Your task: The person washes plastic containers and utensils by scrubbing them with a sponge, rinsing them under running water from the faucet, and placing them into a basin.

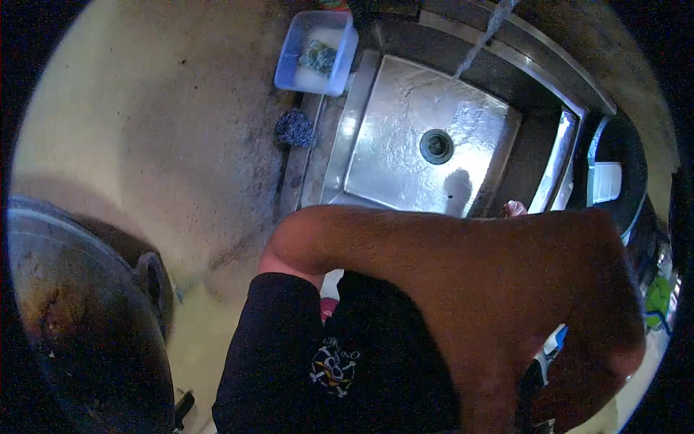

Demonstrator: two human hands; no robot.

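Observation:
Bare skin of my arm (448, 253) spans the lower middle of the head view and hides most of what lies behind it. Just past its upper edge, a few fingertips (516, 207) show near the sink's near right side. They look like part of my right hand, but the rest is covered, and I cannot see whether it holds anything. My left hand is out of sight. Beyond the arm is a metal sink (405, 94) with a wet floor and a round drain (437, 147). A stream of water (483, 45) falls into it from the top.
Left of the sink sit a blue plastic tub (290, 54) with a greenish pad inside and a dark scouring ball (294, 129). A large dark pot (72, 311) with a side handle (154, 286) occupies the lower left. A dark round container (630, 163) stands at the right.

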